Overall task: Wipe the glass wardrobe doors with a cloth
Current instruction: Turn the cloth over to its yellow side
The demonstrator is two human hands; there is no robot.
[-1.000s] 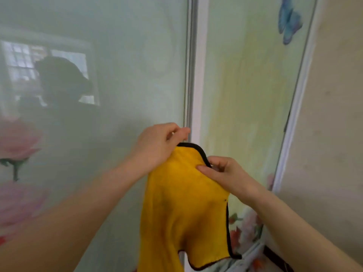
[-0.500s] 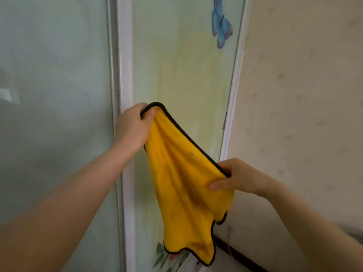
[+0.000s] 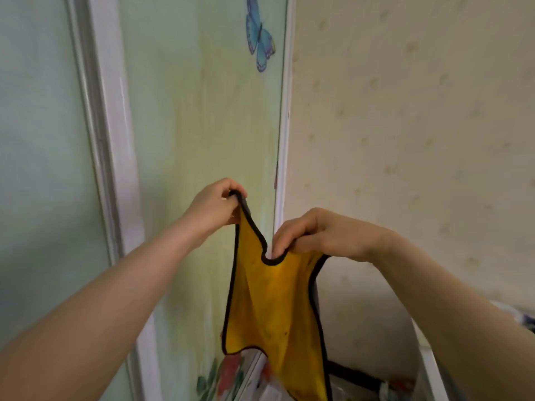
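Note:
A yellow cloth with a black hem hangs in front of me, held by its top edge. My left hand pinches one upper corner, raised a little higher. My right hand grips the other upper part, and the hem sags between the two. Behind the cloth is the right glass wardrobe door, pale green with a blue butterfly print. The left glass door fills the left side. The cloth hangs free of the glass.
A white frame post divides the two doors. The wardrobe's right edge strip meets a beige patterned wall. Flower prints show low on the door. Blurred white objects lie at the bottom right.
The view has swung right, so the left door's reflection is out of sight. My hands came closer together and the right hand rose, so the cloth's top edge now sags between them.

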